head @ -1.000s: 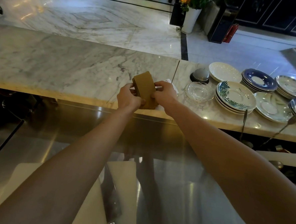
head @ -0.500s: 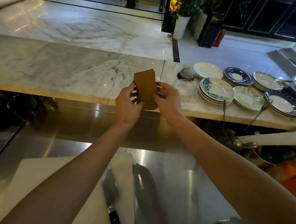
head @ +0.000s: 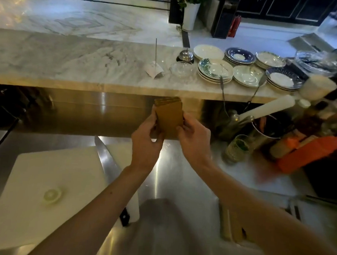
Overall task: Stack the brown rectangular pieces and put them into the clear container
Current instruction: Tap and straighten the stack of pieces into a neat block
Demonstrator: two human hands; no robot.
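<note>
A stack of brown rectangular pieces stands upright between both hands, above the steel worktop and below the marble counter's edge. My left hand grips its left side and lower corner. My right hand pinches its right edge. The stack's upper edge shows several thin layers. A clear container with more brown pieces lies low on the right, partly hidden behind my right forearm.
A white cutting board with a large knife lies at the left. Stacked plates and a small glass dish sit on the marble counter. Bottles, a jar and an orange box crowd the right.
Both hands have lifted the brown stack off the marble counter and drawn it toward me, down over the steel worktop. The view has tilted downward.
</note>
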